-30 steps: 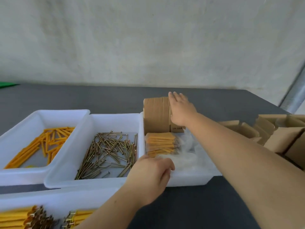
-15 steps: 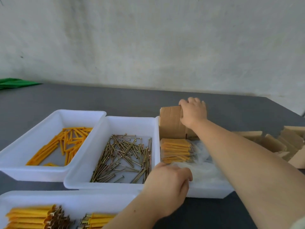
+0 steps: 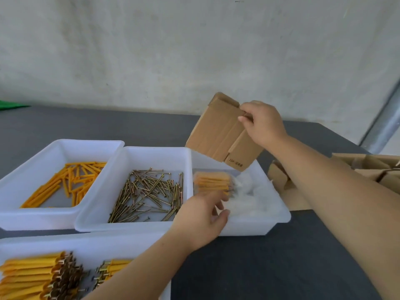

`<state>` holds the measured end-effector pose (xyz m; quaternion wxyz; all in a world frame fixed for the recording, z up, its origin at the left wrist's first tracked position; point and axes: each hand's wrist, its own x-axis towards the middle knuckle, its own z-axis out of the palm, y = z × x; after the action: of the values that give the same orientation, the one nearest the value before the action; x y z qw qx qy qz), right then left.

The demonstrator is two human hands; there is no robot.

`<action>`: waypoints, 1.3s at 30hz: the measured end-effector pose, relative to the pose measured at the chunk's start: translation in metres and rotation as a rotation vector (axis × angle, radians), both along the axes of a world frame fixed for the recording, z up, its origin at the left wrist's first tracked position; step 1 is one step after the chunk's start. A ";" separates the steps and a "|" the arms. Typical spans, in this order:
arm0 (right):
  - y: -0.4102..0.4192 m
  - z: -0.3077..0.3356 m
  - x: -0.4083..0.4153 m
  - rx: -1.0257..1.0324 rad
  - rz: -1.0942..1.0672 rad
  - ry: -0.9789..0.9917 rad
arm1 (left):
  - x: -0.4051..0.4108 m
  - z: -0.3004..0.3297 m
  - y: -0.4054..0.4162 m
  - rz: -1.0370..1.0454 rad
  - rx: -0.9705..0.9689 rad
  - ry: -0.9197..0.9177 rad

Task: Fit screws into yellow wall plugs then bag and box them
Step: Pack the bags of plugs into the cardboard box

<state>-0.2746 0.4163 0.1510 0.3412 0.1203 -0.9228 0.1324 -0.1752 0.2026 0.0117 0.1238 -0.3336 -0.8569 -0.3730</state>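
Right hand (image 3: 263,123): grip closed on the top edge of a flattened cardboard box (image 3: 223,132), thumb in front, fingers curled behind. Box held tilted in the air above the far end of the right tray (image 3: 279,215); small print visible near its lower corner.

Left hand (image 3: 202,217): over the near-left corner of the same tray, fingers loosely curved and spread toward the bags; blurred, so cannot tell whether the grip holds anything.

Right tray contents: one bagged pack of plugs (image 3: 213,181) lying at the left side, and a heap of clear plastic bags (image 3: 246,195) beside it to the right; bag count unreadable.

White trays counted: four. Far row, left to right: loose yellow plugs (image 3: 71,181) in the plug tray (image 3: 43,215), loose screws (image 3: 149,193) in the screw tray (image 3: 129,226), then the right tray. The three sit edge to edge. Near-left: fourth tray (image 3: 86,241), holding assembled plugs (image 3: 36,276) with screw heads showing, in two groups.

More cardboard boxes (image 3: 368,167) lie to the right of the trays, beyond the right forearm; count unclear, several.

Surface: dark grey table (image 3: 270,267). Behind it a pale, mottled wall (image 3: 194,50). A green scrap (image 3: 10,105) shows at the far-left edge; a grey metal post (image 3: 387,124) leans at the right edge.
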 end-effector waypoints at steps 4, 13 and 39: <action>0.000 0.036 0.053 0.064 0.123 -0.181 | 0.005 0.016 -0.007 0.162 0.544 -0.117; -0.019 0.035 0.171 0.277 0.206 -0.478 | 0.045 0.078 -0.037 -0.164 0.555 -0.170; -0.012 -0.088 0.278 0.137 -0.032 -0.202 | 0.087 0.071 -0.022 0.205 -0.593 0.060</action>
<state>0.0030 0.4046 0.0632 0.2395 0.1144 -0.9612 0.0752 -0.0878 0.1808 0.0828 0.0836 -0.2778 -0.9534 -0.0824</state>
